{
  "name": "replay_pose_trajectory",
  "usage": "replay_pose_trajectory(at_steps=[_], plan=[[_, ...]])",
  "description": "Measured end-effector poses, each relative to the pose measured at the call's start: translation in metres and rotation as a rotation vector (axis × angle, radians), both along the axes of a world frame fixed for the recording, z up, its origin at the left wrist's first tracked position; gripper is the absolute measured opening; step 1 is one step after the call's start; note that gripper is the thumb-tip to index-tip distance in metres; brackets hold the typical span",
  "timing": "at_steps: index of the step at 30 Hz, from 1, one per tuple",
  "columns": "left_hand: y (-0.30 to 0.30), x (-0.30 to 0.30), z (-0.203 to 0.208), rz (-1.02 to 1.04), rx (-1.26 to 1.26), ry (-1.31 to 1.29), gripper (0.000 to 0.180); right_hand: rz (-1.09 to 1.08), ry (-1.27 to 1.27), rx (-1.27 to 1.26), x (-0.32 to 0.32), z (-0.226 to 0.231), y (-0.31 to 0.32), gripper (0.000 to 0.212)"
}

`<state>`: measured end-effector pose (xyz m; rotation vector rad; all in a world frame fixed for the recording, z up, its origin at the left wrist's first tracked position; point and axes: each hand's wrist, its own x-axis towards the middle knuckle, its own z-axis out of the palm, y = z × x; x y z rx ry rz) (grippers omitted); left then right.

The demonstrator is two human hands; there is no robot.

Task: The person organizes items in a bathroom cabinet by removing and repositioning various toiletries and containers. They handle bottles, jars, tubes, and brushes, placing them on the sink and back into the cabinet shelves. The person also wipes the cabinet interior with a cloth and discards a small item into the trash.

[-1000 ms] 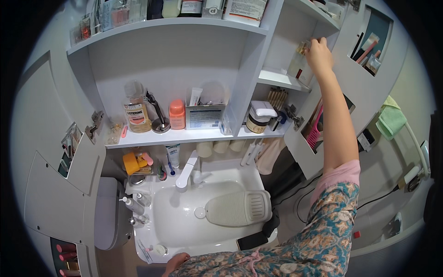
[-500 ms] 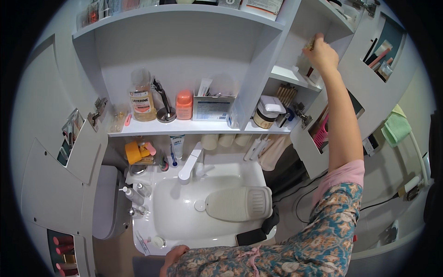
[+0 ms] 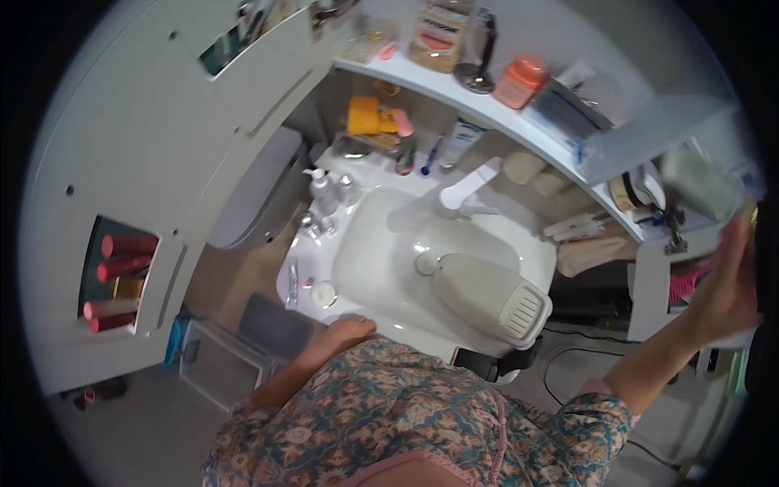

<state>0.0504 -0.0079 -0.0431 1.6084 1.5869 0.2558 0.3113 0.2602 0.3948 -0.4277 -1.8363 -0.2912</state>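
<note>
My right hand (image 3: 726, 284) is raised at the far right beside the cabinet, blurred by motion. Its fingers point upward, with a small yellowish thing (image 3: 754, 213) at their tips, cut off by the dark picture rim and too unclear to name. My left hand (image 3: 349, 330) lies low at the front edge of the white washbasin (image 3: 377, 243), fingers loosely laid together and nothing seen in them. Inside the basin rests a beige washboard (image 3: 479, 292). A black phone-like slab (image 3: 477, 364) lies on the basin's front right corner.
The shelf above holds a mouthwash bottle (image 3: 438, 36), a razor on a stand (image 3: 479, 65) and an orange bottle (image 3: 521, 81). A white faucet (image 3: 471, 185) rises behind the basin. Pump bottles (image 3: 323, 191) stand at its left. An open cabinet door (image 3: 146, 178) fills the left side.
The view has swung round and the shelves now tilt to the right. My right hand has left the upper right compartment and come down along the cabinet's right side. More of my left arm shows.
</note>
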Motion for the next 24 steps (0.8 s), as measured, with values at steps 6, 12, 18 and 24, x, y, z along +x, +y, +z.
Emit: replay_pose_trajectory(at_steps=[6,12,18,24], plan=[[-0.002,-0.002,-0.011,0.018,0.1,0.01,0.027,0.618,-0.136,-0.869,-0.122,-0.227,-0.067,0.056],[-0.023,-0.008,0.002,0.16,0.065,0.037,0.022,0.606,-0.398,-1.046,-0.22,-0.39,-0.099,0.052],[-0.036,-0.011,-0.005,0.256,0.133,0.014,0.019,0.622,-0.549,-0.908,-0.267,-0.426,-0.114,0.056],[-0.036,-0.011,-0.012,0.256,0.141,-0.002,0.019,0.647,-0.619,-0.873,-0.278,-0.423,-0.124,0.057]])
